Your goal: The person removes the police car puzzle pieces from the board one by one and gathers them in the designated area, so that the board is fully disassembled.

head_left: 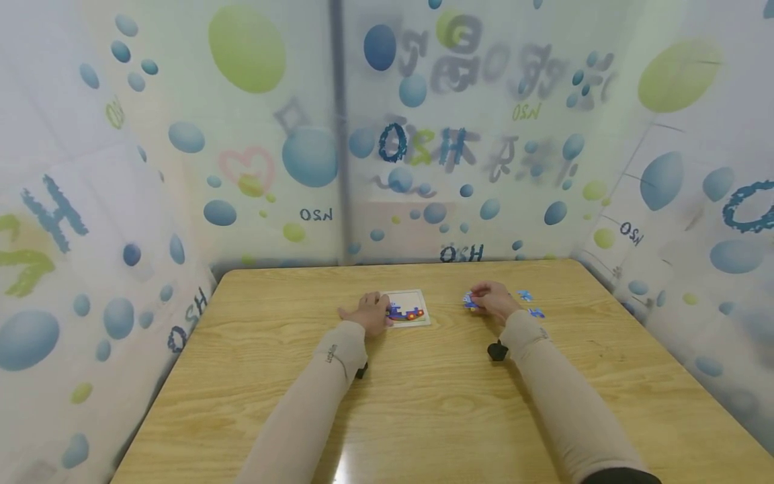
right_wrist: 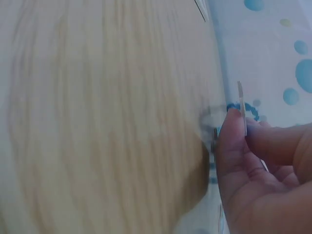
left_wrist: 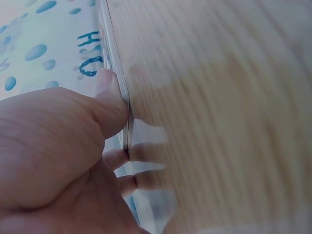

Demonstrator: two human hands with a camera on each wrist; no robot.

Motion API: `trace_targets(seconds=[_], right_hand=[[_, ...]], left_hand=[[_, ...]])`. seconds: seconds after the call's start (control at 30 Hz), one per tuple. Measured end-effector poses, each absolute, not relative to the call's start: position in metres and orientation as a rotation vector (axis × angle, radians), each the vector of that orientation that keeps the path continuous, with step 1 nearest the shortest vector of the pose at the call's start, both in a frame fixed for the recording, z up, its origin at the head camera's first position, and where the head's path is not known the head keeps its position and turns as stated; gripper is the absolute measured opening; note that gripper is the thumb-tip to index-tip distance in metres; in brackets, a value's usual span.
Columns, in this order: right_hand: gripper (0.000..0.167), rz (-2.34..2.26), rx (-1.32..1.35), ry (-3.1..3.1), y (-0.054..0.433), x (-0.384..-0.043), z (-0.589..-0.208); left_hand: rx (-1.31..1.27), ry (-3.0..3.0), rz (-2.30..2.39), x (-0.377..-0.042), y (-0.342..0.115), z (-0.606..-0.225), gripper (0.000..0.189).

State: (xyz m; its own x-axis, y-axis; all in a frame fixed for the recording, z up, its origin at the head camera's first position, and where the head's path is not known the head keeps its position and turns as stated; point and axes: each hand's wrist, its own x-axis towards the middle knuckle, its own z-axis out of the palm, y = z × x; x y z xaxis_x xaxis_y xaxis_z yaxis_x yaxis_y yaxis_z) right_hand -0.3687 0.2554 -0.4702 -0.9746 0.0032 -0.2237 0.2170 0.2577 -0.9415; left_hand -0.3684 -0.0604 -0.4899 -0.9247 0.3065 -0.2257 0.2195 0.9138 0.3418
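A small jigsaw puzzle board (head_left: pixel 406 297) with a pale border lies on the table, its lower part filled with a colourful vehicle picture. My left hand (head_left: pixel 371 314) rests over the board's left side. Seen from the left wrist, the thumb (left_wrist: pixel 113 105) lies at the thin board edge while fingertips touch the tabletop. To the right, my right hand (head_left: pixel 492 300) pinches a blue jigsaw piece (head_left: pixel 468 302) between thumb and fingers. In the right wrist view that piece (right_wrist: pixel 241 92) shows edge-on, standing up above the fingertips.
Two loose blue pieces, one farther back (head_left: pixel 525 295) and one nearer (head_left: pixel 536 312), lie just right of the right hand. The wooden table (head_left: pixel 417 410) reaches back to patterned curtains (head_left: pixel 387 228) that enclose it on the sides too.
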Motion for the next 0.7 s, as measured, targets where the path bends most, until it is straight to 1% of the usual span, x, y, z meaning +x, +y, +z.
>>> trace_targets(seconds=[0.2,0.43,0.63,0.7], right_hand=[[0.036,-1.792,0.226,2.358,0.268,-0.365,-0.469],[0.038,-1.789,0.222,2.368,0.283,-0.361,-0.468],[0.039,-1.771,0.247,2.408,0.295,-0.358,-0.465],[0.038,-1.764,0.261,2.424,0.299,-0.357,-0.464]], left_hand=[[0.396,2.806,0.482,-0.372,-0.061,-0.495,0.022],[0.392,2.798,0.475,-0.365,-0.061,-0.487,0.021],[0.396,2.803,0.452,-0.365,-0.06,-0.487,0.022],[0.394,2.805,0.442,-0.366,-0.06,-0.487,0.023]])
